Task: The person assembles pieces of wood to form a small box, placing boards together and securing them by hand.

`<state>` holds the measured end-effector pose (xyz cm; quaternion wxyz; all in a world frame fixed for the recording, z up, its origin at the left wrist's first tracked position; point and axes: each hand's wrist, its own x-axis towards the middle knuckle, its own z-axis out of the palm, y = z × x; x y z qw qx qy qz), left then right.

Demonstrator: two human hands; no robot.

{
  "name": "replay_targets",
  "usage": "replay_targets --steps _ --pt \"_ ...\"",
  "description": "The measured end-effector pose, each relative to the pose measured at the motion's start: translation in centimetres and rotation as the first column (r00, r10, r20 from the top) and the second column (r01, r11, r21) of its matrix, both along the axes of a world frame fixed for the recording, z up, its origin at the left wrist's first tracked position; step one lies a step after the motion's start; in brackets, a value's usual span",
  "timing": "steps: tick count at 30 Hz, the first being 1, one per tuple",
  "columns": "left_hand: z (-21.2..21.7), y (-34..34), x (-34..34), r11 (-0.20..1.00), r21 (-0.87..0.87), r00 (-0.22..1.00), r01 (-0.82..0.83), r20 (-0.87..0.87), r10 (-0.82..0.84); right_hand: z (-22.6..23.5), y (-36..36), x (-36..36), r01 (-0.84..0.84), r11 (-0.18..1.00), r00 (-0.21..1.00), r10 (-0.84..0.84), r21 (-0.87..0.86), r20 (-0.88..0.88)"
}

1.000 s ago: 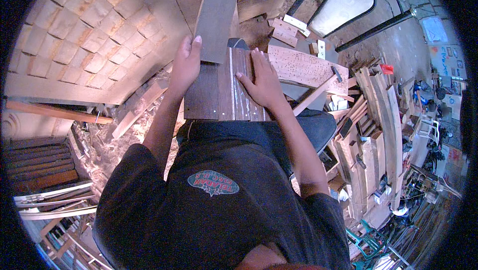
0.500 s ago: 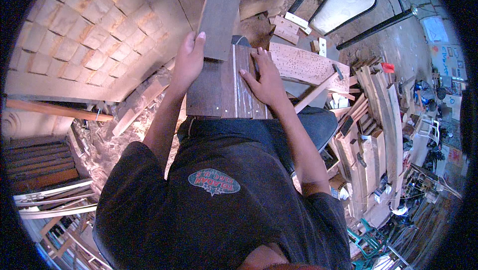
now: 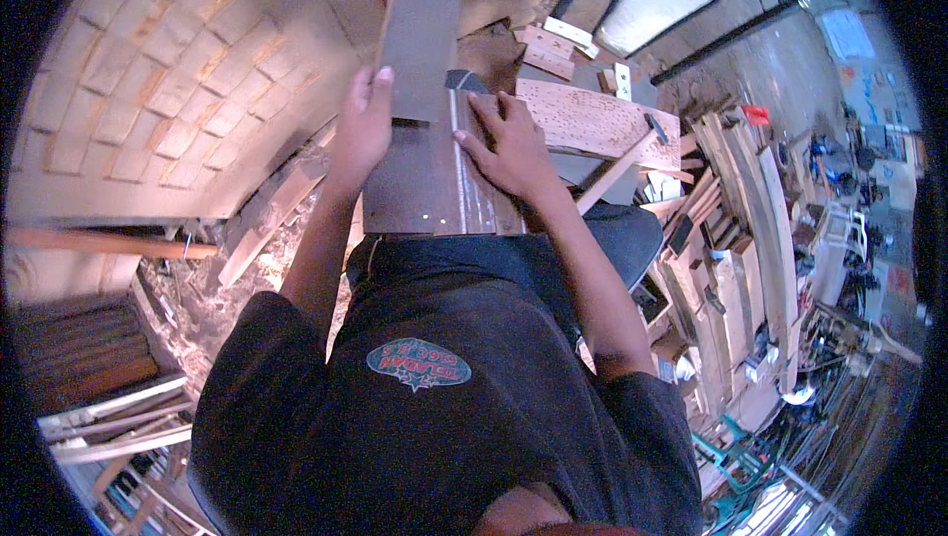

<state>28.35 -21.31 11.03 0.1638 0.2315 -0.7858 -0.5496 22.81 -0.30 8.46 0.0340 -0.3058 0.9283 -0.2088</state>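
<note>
While your left hand (image 3: 363, 131) holds the left edge of a grey-brown board (image 3: 420, 42), your right hand (image 3: 512, 153) presses on a dark wood panel (image 3: 398, 178) that sits across your trousers (image 3: 434, 259). Left fingers: clamped on the board, thumb along the edge; the undersides of the grip are hidden. Right fingers: spread apart over the panel's narrow slats, thumb reaching toward a thin light strip (image 3: 458, 180) that runs lengthwise down the panel.

Board position: near end overlaps the panel's upper left part, far end runs out beyond it, tilted slightly to the right. A few pale dots show at the panel's near edge.

To the right of your right hand: a pale plank (image 3: 583, 113) dotted with many small holes; a hammer (image 3: 620, 177) with its head over that plank and its handle slanting back toward your knee. Beyond the plank: small wood blocks (image 3: 546, 60) and a white drilled piece (image 3: 623, 82).

Farther right: long timbers (image 3: 775, 249) in a heap. At left: a large panel of shingle-like tiles (image 3: 188, 72), with light scraps (image 3: 286, 245) on the floor below.
</note>
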Motion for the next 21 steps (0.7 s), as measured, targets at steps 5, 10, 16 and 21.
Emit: replay_targets --steps 5,10,16,21 --pt "0.2 -0.6 1.2 0.988 -0.151 0.999 0.026 0.040 -0.020 -0.5 0.4 -0.1 -0.008 0.998 1.000 0.009 -0.060 0.014" --pt "0.0 -0.5 1.8 0.982 -0.170 0.995 0.087 0.065 -0.077 -2.2 4.2 -1.0 0.025 0.922 0.997 0.006 -0.387 0.078" --pt "-0.3 -0.2 1.8 0.994 -0.111 0.999 0.022 0.026 -0.019 -4.3 9.0 4.4 0.729 0.583 0.327 0.164 -0.359 0.931" --pt "0.3 0.6 0.0 0.987 0.147 0.998 0.059 -0.047 -0.052 -3.4 9.9 6.7 0.919 0.343 0.062 0.363 -0.195 0.930"
